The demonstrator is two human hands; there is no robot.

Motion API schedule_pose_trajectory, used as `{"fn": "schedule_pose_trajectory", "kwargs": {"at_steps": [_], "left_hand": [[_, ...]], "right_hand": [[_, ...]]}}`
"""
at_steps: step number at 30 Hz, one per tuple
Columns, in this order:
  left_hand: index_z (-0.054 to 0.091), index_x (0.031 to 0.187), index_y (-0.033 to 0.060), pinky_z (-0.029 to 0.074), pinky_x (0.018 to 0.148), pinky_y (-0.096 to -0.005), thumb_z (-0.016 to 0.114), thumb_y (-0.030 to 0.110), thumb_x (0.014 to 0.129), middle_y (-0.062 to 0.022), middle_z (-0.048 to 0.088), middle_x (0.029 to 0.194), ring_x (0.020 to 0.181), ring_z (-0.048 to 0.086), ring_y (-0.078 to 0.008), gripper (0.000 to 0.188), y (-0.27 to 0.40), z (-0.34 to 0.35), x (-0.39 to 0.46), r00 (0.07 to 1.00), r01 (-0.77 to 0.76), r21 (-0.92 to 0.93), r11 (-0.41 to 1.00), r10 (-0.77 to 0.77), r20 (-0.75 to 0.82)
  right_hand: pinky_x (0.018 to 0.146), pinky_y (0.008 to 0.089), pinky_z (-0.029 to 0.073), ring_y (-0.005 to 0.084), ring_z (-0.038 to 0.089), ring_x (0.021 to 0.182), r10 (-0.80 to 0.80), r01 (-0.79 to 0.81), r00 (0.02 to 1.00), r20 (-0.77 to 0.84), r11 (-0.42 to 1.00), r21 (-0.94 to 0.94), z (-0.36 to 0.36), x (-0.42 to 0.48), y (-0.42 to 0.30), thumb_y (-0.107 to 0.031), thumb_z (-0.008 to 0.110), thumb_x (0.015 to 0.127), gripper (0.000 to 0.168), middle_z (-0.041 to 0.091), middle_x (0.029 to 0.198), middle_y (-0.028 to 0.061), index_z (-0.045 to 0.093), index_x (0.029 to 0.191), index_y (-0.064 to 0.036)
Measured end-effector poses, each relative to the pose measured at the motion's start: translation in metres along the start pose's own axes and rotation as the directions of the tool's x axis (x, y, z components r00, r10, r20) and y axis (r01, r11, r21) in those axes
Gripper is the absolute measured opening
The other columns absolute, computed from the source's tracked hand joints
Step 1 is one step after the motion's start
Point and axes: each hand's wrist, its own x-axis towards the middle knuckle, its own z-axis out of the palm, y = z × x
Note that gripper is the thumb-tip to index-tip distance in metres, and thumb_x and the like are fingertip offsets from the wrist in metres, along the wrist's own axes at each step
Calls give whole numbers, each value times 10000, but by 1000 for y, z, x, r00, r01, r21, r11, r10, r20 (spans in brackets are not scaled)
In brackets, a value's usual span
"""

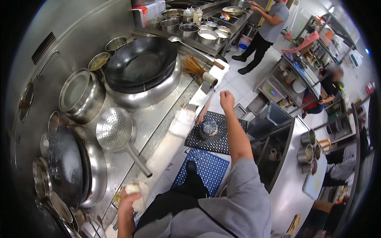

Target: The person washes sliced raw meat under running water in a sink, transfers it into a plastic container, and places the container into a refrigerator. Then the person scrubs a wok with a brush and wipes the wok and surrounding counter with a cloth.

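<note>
My left hand [127, 203] grips a folded white cloth [137, 195] at the near edge of the steel wok range. Above the floor mats, my right hand [227, 99] is held out with its fingers curled in and nothing visible in it. A perforated steel strainer ladle [114, 129] lies on the range, its handle pointing toward me. Beyond it a black wok [140, 64] sits on a steel ring, and another dark wok [65, 166] is tilted at the left. A bamboo wok brush [196, 67] and a long-handled ladle [193, 47] lie near the range's far right corner.
Steel pots [80, 93] stand along the wall side. Several metal containers [207, 36] and squeeze bottles stand by a lit burner [225, 17]. One person [275, 22] stands at that stove, another [330, 86] farther right. A steel counter [293, 169] is behind my right arm; mats [202, 166] cover the floor.
</note>
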Motion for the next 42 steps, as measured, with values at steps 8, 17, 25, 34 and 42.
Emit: {"fn": "schedule_pose_trajectory", "kwargs": {"at_steps": [8,17,25,34,42], "left_hand": [[646,1119,-10,541,776,-368,745,67,715,-116,705,967,874,688,-246,423,-41,-41,-3,947,321,208,924,-309,-88],[666,1070,1,549,740,-365,754,138,738,-110,708,938,841,690,-239,369,-31,-18,-7,779,602,290,744,-467,-418],[683,1026,10,557,708,-362,762,202,759,-104,710,912,812,693,-233,338,-141,-68,-76,756,614,263,744,-460,-465],[688,979,11,570,694,-376,758,216,791,-98,705,898,772,685,-240,287,-236,-109,-73,776,408,-248,879,-477,-413],[664,1023,-12,573,696,-386,769,176,777,-102,704,934,792,689,-253,327,-264,-136,-118,838,251,-361,898,-388,-384]], "right_hand": [[919,517,500,380,532,1186,-13,159,944,330,895,-418,89,196,-8,-214,599,902,443,604,1280,108,502,1324,-117],[914,510,495,310,555,1188,-35,367,873,486,704,-609,140,239,18,-124,629,857,377,596,1213,115,559,1226,-87],[781,546,521,482,658,886,-284,481,766,577,849,-220,129,238,-30,-236,639,833,450,671,927,302,426,1125,32],[625,412,529,308,667,720,-243,149,835,494,964,221,17,116,-177,-177,596,854,463,678,898,194,510,1274,-1],[348,287,410,116,502,429,-381,-379,404,832,758,531,10,-31,-413,-74,610,888,324,575,715,50,526,1199,-38]]}}
